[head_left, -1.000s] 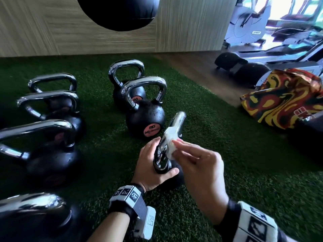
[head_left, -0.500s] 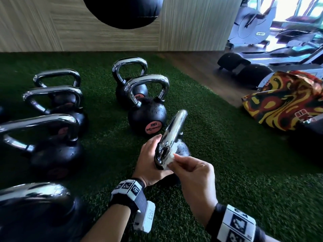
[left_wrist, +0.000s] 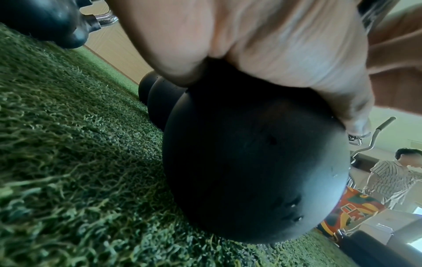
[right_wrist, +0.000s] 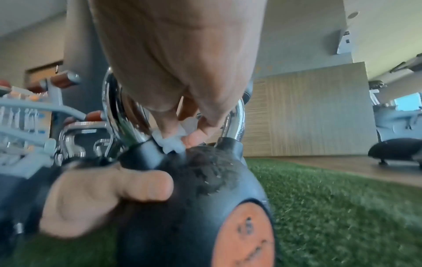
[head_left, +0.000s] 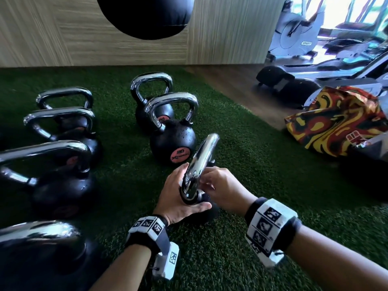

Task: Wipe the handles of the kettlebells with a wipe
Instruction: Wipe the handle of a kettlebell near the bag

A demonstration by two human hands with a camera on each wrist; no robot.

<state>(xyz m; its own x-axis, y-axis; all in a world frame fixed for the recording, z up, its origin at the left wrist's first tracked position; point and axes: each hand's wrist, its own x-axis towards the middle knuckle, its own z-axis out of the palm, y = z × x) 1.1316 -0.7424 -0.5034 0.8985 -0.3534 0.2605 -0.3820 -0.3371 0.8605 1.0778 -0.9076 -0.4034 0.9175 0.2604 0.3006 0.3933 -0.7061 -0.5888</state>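
Observation:
A black kettlebell [right_wrist: 194, 207] with an orange label stands on green turf just in front of me, its chrome handle [head_left: 202, 160] seen edge-on in the head view. My left hand [head_left: 176, 194] grips it at the near foot of the handle, thumb [right_wrist: 114, 189] lying across the black body. My right hand [head_left: 220, 185] reaches in from the right and pinches a small white wipe [right_wrist: 173, 142] against the handle's near leg, where chrome meets the black body. In the head view the wipe is hidden behind the handle and fingers.
Two kettlebells [head_left: 172, 141] stand just beyond, with several larger ones [head_left: 58, 185] in a row to the left. A black punching bag [head_left: 147, 15] hangs ahead. A red-and-yellow bag [head_left: 336, 122] and gym machines are to the right. A person [left_wrist: 397, 173] stands beyond them.
My right hand has slid the wipe from the top of the handle down its near side to the base. The left hand has kept its grip.

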